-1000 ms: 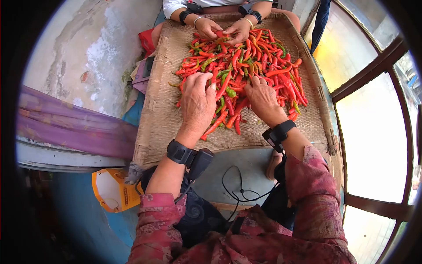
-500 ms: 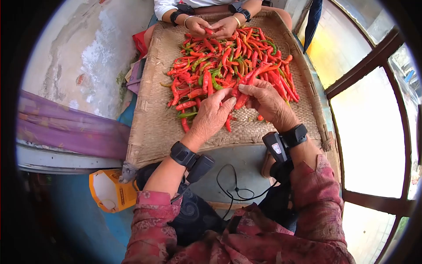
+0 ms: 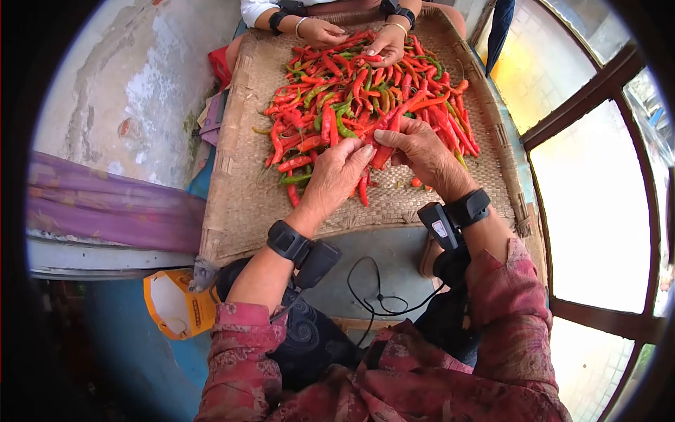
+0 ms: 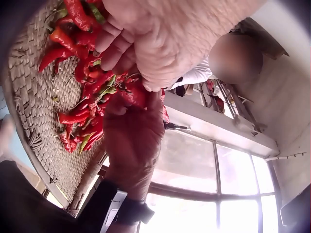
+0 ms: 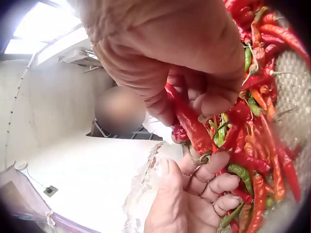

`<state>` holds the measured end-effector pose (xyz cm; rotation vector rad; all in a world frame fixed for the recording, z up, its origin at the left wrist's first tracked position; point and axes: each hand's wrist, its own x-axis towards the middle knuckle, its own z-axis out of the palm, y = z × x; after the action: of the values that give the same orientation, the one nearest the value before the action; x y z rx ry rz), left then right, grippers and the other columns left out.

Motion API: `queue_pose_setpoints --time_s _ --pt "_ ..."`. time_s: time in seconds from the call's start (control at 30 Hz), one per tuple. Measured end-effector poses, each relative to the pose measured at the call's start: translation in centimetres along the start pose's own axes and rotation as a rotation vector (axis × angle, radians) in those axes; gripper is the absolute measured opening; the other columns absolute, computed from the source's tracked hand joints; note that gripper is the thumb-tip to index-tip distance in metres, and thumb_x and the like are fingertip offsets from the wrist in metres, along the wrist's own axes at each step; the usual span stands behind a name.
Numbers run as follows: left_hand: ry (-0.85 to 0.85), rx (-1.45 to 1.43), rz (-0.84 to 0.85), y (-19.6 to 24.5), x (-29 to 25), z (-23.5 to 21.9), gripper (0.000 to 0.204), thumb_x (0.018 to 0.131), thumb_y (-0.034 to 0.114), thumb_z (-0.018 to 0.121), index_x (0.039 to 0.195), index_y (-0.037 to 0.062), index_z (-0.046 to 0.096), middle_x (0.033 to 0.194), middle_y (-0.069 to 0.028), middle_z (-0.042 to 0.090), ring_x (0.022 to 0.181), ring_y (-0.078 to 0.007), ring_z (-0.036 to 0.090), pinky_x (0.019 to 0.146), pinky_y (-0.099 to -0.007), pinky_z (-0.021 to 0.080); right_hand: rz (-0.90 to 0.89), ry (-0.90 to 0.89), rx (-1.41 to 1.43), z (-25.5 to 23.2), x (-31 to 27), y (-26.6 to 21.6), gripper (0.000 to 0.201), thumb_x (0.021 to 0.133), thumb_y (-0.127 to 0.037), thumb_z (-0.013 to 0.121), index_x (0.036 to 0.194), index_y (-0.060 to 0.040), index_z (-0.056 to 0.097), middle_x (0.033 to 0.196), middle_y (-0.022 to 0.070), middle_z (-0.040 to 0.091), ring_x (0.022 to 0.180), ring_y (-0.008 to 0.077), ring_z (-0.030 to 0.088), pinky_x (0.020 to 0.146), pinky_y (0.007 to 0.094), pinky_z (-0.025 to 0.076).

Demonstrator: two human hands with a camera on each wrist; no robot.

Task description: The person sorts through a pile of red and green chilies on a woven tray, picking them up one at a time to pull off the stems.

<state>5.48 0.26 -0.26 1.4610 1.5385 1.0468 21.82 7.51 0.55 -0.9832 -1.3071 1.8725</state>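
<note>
My right hand [image 3: 430, 156] pinches red chili peppers [image 5: 192, 124] between thumb and fingers, their stem ends hanging down towards the other hand. One of them is small and shrivelled. My left hand [image 3: 336, 176] is palm up just below, its fingers [image 5: 214, 184] loosely bent at the stems and its thumb standing apart from them. Both hands are over the near part of a spread of red and green chili peppers [image 3: 330, 126] on a woven tray [image 3: 235, 169]. In the left wrist view, a red pepper [image 4: 135, 94] shows between the hands.
Across the tray, another person's hands [image 3: 388, 46] hold a red pepper over the far end. Window panes [image 3: 594, 211] stand on the right and a plastered wall [image 3: 140, 91] on the left. A yellow bag [image 3: 179, 304] and a looped black cable [image 3: 380, 295] lie lower down.
Both my hands have left the pile and come together, the right now holding red peppers. The other person's hands have moved apart.
</note>
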Motion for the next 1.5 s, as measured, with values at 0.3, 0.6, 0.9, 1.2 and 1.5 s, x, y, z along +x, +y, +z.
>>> queue_pose_setpoints --time_s 0.3,0.6,0.9,1.2,1.5 --pt "0.303 0.011 0.122 -0.9 1.0 -1.1 0.044 0.088 0.02 0.061 0.124 -0.0009 0.045 0.09 -0.0165 0.065 0.079 -0.0194 0.064 0.069 -0.0327 0.051 -0.07 0.142 -0.191 -0.2 -0.7 -1.3 0.027 0.09 -0.03 0.062 0.091 -0.0038 0.062 0.072 0.0021 0.063 0.057 0.0054 0.052 0.052 0.019 0.042" --pt "-0.005 0.329 0.187 1.6 -1.0 0.1 0.028 0.09 0.027 0.056 0.092 -0.0005 0.053 0.069 -0.0219 0.058 0.072 -0.0407 0.059 0.062 -0.0464 0.044 -0.066 0.006 -0.363 -1.3 -2.3 -2.9 0.037 0.088 -0.033 0.064 0.094 0.004 0.062 0.077 0.0073 0.064 0.07 0.0126 0.064 0.061 0.0249 0.053" --pt "0.354 0.332 0.229 0.8 0.4 -1.4 0.051 0.085 0.009 0.06 0.132 0.0067 0.041 0.105 -0.0188 0.061 0.077 -0.0286 0.065 0.071 -0.0413 0.05 -0.256 0.131 -1.549 -7.5 -3.0 1.7 0.024 0.078 -0.015 0.058 0.101 -0.0083 0.061 0.079 0.0175 0.063 0.08 0.0342 0.062 0.068 0.0441 0.048" --pt "0.159 0.455 0.325 0.7 -0.1 -0.4 0.034 0.084 0.005 0.059 0.117 0.0015 0.053 0.102 -0.0147 0.057 0.075 -0.0235 0.061 0.071 -0.0362 0.051 -0.059 0.296 -1.228 -5.5 -1.0 4.8 0.022 0.08 -0.015 0.063 0.093 -0.0064 0.048 0.065 0.0146 0.061 0.054 0.0283 0.061 0.052 0.0407 0.048" --pt "-0.012 0.167 0.14 0.8 -1.2 1.6 0.023 0.093 0.016 0.053 0.108 -0.0006 0.056 0.082 -0.0131 0.063 0.072 -0.0214 0.061 0.066 -0.0342 0.049 0.113 0.168 0.333 -0.4 -1.6 3.8 0.029 0.08 -0.007 0.068 0.1 -0.0069 0.046 0.074 0.0043 0.06 0.055 0.011 0.057 0.041 0.0262 0.043"
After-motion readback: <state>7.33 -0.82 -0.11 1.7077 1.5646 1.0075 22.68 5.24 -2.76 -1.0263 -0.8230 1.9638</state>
